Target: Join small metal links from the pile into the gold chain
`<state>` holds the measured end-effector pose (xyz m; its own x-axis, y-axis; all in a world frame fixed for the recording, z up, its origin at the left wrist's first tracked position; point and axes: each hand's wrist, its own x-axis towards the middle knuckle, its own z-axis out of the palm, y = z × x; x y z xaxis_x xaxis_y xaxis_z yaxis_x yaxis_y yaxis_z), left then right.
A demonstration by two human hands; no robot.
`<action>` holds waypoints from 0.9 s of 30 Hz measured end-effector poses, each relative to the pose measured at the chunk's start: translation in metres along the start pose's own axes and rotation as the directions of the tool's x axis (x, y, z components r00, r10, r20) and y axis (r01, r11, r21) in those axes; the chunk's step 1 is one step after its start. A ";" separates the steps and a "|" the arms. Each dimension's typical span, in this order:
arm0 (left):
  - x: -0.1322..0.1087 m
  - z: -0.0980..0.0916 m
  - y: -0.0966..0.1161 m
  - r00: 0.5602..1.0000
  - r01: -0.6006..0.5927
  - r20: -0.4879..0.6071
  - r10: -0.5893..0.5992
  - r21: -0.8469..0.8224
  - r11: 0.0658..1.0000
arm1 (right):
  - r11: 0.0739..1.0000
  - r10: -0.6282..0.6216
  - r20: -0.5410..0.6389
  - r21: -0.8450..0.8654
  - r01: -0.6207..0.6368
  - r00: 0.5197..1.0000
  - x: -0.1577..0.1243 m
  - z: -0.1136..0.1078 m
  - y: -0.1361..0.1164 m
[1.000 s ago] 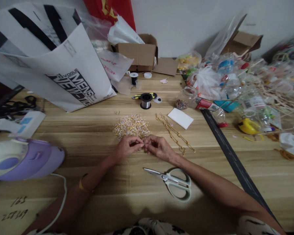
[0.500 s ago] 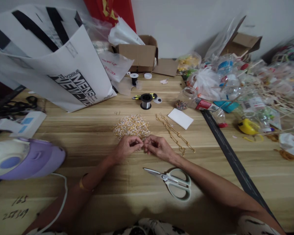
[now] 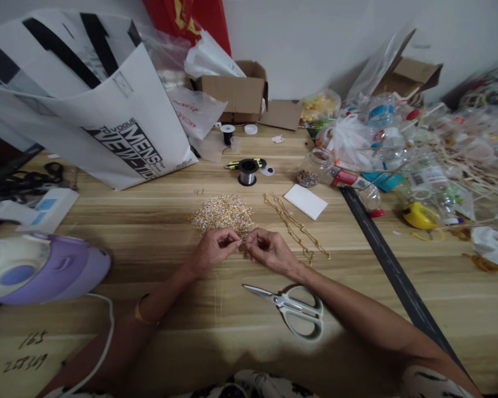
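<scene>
My left hand and my right hand face each other just in front of a heap of small gold and clear beads. Thumb and fingers of each hand are pinched together. Whatever lies between the fingertips is too small to make out. Right of the heap, two strands of gold beaded chain lie on the table, close to my right hand. Below my right hand rest scissors with pale green handles, blades pointing left.
A wire spool and a yellow-black cutter lie behind the heap. A white card and a bead jar stand to the right. At left are a purple-white appliance with a cord and a large white bag.
My fingertips have moved slightly apart, leaving a small gap between the two hands. The left hand has risen a little. The things on the table have not moved.
</scene>
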<state>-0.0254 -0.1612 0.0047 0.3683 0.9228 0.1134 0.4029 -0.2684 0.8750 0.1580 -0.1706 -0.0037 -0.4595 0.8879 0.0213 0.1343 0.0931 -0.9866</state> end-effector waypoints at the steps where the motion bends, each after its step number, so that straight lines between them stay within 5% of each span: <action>1: 0.000 0.000 -0.001 1.000 -0.011 -0.006 0.012 0.011 1.000 | 1.000 0.002 0.003 0.001 -0.002 1.000 0.000 0.000 0.000; 27: -0.003 0.005 0.002 0.991 -0.114 -0.045 0.124 0.179 0.977 | 0.999 0.031 0.035 0.025 -0.032 0.999 0.002 -0.001 0.006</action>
<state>-0.0220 -0.1655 0.0038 0.3774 0.8940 0.2416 0.5020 -0.4168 0.7579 0.1594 -0.1680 -0.0098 -0.4858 0.8739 -0.0150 0.1271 0.0537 -0.9904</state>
